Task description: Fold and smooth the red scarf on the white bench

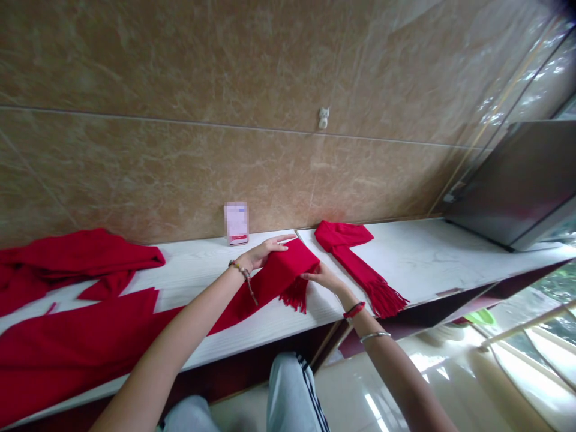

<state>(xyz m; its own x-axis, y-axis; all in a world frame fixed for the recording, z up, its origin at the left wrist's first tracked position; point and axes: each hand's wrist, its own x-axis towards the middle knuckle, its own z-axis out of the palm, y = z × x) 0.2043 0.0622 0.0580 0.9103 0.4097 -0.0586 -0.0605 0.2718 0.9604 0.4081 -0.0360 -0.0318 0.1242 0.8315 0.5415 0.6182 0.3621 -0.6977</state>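
Observation:
A long red scarf (265,285) lies across the white counter (198,234), its right end folded over with the fringe hanging underneath. My left hand (265,251) is at the upper left edge of the folded part, fingers pressed on the cloth. At the right edge of the fold, my right hand (323,276) pinches the fabric between thumb and fingers. Another red scarf (355,264) with a fringed end rests folded on the counter to the right, touched by neither hand.
More red cloth (90,261) is heaped on the counter at the left. A phone (237,223) leans upright against the tiled wall. A small white figure (323,117) is fixed to the wall. A large grey appliance (517,180) stands at the counter's right end.

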